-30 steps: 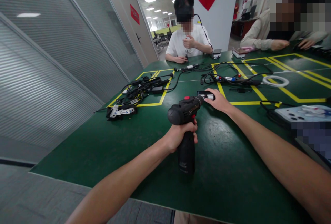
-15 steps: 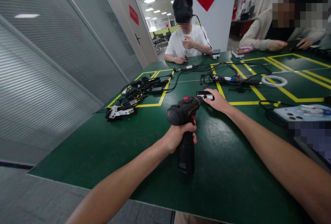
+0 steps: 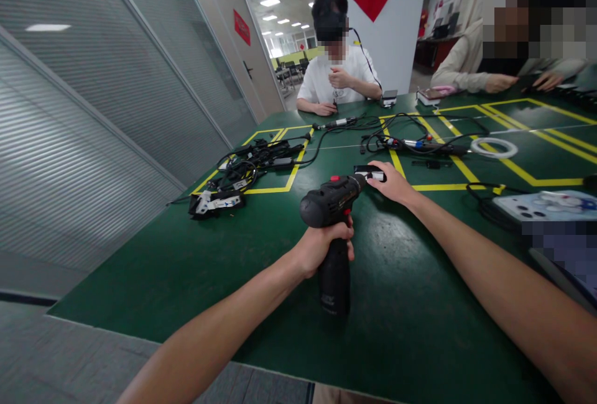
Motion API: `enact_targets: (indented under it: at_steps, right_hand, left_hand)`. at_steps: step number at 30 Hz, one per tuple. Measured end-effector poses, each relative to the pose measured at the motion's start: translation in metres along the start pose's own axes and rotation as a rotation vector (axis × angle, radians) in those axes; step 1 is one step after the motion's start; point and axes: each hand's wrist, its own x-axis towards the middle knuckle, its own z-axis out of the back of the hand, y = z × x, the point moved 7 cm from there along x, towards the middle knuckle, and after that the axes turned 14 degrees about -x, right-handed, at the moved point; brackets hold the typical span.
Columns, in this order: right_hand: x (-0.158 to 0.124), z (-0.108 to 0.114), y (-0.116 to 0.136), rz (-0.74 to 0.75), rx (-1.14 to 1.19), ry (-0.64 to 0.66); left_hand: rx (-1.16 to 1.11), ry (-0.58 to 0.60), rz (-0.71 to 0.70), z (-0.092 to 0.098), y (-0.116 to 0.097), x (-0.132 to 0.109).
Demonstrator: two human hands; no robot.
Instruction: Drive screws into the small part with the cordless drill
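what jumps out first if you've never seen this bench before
A black drill stands front and centre on the green table, gripped by the left hand, while the right hand rests on a small black part at its nose. Behind lies a cable tangle.

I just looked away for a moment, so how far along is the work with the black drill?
Done: the left hand has the black drill gripped by its handle, nose forward. In hand: the right hand holds a small black-and-white part against the green table at the drill's tip. Left: whether the tip is seated cannot be seen.
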Motion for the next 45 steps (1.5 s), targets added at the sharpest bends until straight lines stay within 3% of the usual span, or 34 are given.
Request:
enact_targets:
  at_steps: [45]
  right_hand:
    - [0.0001,-0.0006,-0.0014,-0.005,-0.001,-0.004]
  left_hand:
    - [-0.009,0.001,0.004,-0.0009,-0.0007,-0.0002]
